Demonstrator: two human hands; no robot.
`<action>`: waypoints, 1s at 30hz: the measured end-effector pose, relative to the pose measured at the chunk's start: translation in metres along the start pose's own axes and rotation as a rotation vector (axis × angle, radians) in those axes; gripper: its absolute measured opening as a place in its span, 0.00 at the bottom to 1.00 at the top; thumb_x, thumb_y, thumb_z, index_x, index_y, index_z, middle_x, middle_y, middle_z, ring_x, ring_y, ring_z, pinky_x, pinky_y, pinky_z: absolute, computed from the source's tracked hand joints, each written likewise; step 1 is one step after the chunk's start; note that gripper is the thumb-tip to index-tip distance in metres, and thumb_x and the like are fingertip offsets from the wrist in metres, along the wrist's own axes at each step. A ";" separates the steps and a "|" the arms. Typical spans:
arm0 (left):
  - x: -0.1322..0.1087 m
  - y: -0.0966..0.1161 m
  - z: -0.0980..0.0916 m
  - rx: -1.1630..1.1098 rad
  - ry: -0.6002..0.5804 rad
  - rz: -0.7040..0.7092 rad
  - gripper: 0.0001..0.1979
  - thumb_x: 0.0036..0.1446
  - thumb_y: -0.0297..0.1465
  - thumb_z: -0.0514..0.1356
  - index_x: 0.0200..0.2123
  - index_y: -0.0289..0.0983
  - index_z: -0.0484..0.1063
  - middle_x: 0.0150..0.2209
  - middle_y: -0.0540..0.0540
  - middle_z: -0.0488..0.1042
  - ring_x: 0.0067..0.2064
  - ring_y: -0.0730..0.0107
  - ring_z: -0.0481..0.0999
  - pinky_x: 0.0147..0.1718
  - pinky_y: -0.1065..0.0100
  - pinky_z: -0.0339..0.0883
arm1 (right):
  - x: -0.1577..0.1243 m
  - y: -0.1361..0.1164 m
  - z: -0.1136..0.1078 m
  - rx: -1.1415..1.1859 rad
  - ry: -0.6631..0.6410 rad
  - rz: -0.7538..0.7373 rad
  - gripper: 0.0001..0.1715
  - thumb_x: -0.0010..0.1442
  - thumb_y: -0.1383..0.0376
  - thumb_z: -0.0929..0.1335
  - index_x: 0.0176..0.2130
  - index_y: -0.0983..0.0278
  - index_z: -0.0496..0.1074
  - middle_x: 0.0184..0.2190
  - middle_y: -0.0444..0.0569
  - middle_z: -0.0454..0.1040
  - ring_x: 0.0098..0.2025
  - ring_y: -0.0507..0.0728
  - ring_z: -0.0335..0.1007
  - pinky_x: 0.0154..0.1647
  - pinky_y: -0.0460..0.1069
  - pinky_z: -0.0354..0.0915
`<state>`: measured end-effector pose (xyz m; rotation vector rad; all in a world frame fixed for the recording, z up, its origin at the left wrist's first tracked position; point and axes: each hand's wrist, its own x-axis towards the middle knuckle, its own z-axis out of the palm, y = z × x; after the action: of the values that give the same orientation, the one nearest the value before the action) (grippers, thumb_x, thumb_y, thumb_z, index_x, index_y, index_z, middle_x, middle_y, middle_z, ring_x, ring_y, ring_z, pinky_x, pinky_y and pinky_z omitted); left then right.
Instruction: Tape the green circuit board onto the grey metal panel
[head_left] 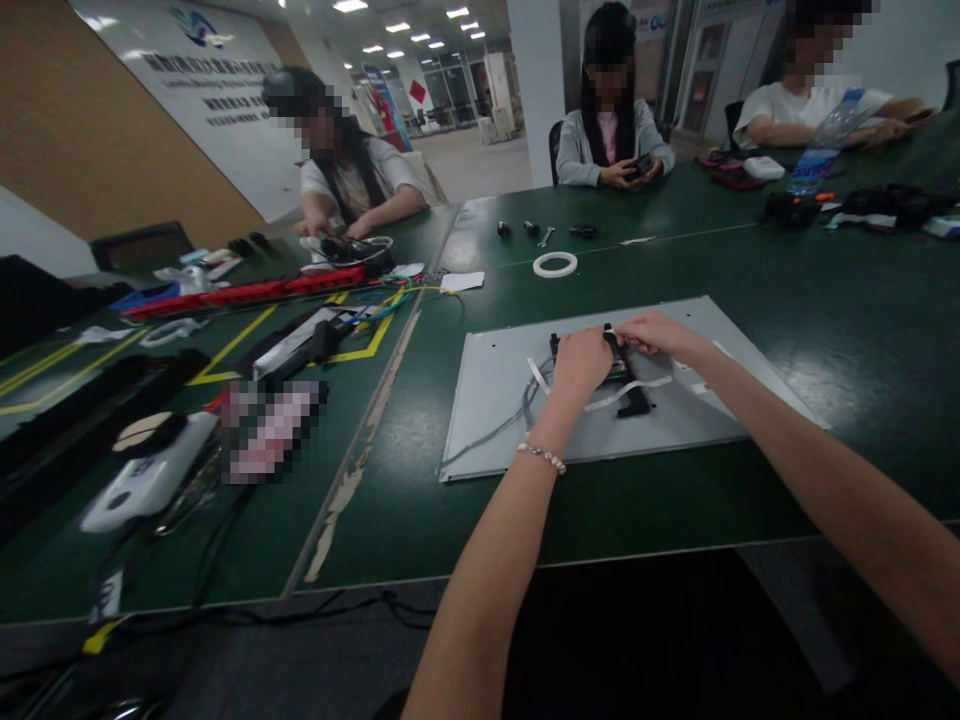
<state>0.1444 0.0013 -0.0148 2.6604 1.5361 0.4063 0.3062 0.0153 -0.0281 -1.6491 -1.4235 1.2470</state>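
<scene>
A light grey flat panel (487,360) lies on the table in front of me, with a black frame-like part (634,400) on it. My left hand (583,362) is curled closed over the left side of that part, its fingertips mostly hidden. At the part's upper right, my right hand (651,334) is closed in a pinch; whatever sits between the fingers is too small to make out. A white strip (628,393) crosses the black part below my hands. Thin grey cables (517,412) run from it over the panel's left side.
Beyond the panel lie a white tape roll (555,265), a small wrench (547,237) and small black items. Red power strips (285,288), cables and a white device (150,480) crowd the left table. Several people sit across; a plastic bottle (825,150) stands far right.
</scene>
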 end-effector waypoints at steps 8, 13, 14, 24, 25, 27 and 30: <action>0.001 0.001 -0.002 0.038 -0.027 -0.030 0.15 0.64 0.28 0.46 0.41 0.34 0.73 0.43 0.40 0.78 0.45 0.61 0.76 0.47 0.64 0.64 | -0.004 -0.004 -0.012 0.103 -0.095 0.140 0.10 0.58 0.62 0.68 0.30 0.67 0.71 0.19 0.43 0.62 0.18 0.44 0.51 0.14 0.41 0.40; 0.002 0.001 -0.002 0.040 -0.036 -0.031 0.16 0.64 0.29 0.45 0.42 0.34 0.73 0.42 0.40 0.78 0.45 0.61 0.76 0.48 0.63 0.64 | -0.005 -0.005 -0.014 0.122 -0.141 0.176 0.11 0.60 0.61 0.67 0.32 0.68 0.71 0.18 0.42 0.61 0.18 0.44 0.52 0.14 0.40 0.41; 0.002 0.001 -0.001 0.041 -0.034 -0.031 0.17 0.64 0.29 0.45 0.42 0.34 0.73 0.43 0.40 0.78 0.45 0.61 0.76 0.48 0.63 0.64 | -0.004 -0.004 -0.014 0.123 -0.147 0.171 0.10 0.60 0.62 0.67 0.32 0.68 0.71 0.18 0.42 0.60 0.17 0.44 0.52 0.14 0.40 0.41; 0.002 0.000 0.000 0.035 -0.022 -0.016 0.16 0.64 0.29 0.45 0.41 0.34 0.73 0.43 0.40 0.78 0.45 0.62 0.76 0.47 0.64 0.64 | 0.003 0.004 -0.008 0.101 -0.087 0.131 0.11 0.61 0.64 0.65 0.28 0.66 0.68 0.14 0.39 0.57 0.15 0.44 0.48 0.15 0.41 0.44; 0.001 0.000 0.000 0.037 -0.021 -0.018 0.16 0.64 0.29 0.45 0.41 0.34 0.73 0.43 0.40 0.78 0.45 0.62 0.76 0.47 0.64 0.64 | 0.002 0.004 -0.008 0.099 -0.081 0.128 0.11 0.61 0.63 0.65 0.29 0.66 0.69 0.14 0.40 0.58 0.15 0.44 0.48 0.15 0.41 0.44; 0.001 0.000 -0.001 0.044 -0.018 -0.026 0.16 0.64 0.30 0.45 0.40 0.34 0.73 0.42 0.40 0.78 0.44 0.62 0.76 0.47 0.64 0.64 | 0.000 0.003 -0.009 0.100 -0.072 0.118 0.12 0.61 0.61 0.66 0.30 0.67 0.71 0.15 0.41 0.59 0.16 0.44 0.51 0.15 0.41 0.46; 0.002 0.000 -0.001 0.046 -0.019 -0.033 0.16 0.64 0.30 0.45 0.41 0.35 0.73 0.42 0.41 0.78 0.44 0.62 0.76 0.46 0.64 0.64 | -0.005 0.000 -0.012 0.122 -0.068 0.115 0.14 0.60 0.59 0.68 0.33 0.68 0.73 0.17 0.43 0.62 0.17 0.45 0.54 0.16 0.41 0.50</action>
<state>0.1451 0.0028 -0.0135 2.6603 1.6014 0.3475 0.3172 0.0120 -0.0227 -1.6392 -1.2806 1.4380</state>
